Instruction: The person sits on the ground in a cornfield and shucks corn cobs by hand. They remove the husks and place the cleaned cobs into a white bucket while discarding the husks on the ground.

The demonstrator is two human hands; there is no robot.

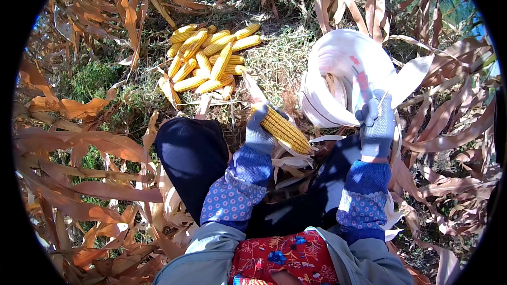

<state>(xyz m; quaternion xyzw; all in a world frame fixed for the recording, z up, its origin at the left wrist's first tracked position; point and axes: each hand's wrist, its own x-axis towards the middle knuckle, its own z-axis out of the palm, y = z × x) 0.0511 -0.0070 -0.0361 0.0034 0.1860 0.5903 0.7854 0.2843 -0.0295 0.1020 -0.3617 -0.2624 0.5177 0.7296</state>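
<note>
My left hand (259,128), in a grey knit glove, grips a yellow ear of corn (286,130) above the ground between my knees. Most of its kernels are bare, while pale husk hangs below it and sticks out past its far end. My right hand (375,120), also gloved, is closed at the near right rim of a white plastic bucket (313,107). A broad pale corn husk leaf (412,81) extends up and right from its fingers. Inside the bucket lies some pale husk (336,87); the rest of its bottom is hidden.
Ahead on the left, a pile of husked corn ears (206,61) lies on dry grass (277,59). Dry corn stalks and leaves (99,146) crowd the left side, with more dry leaves (447,134) on the right. Loose husks (291,162) lie between my knees.
</note>
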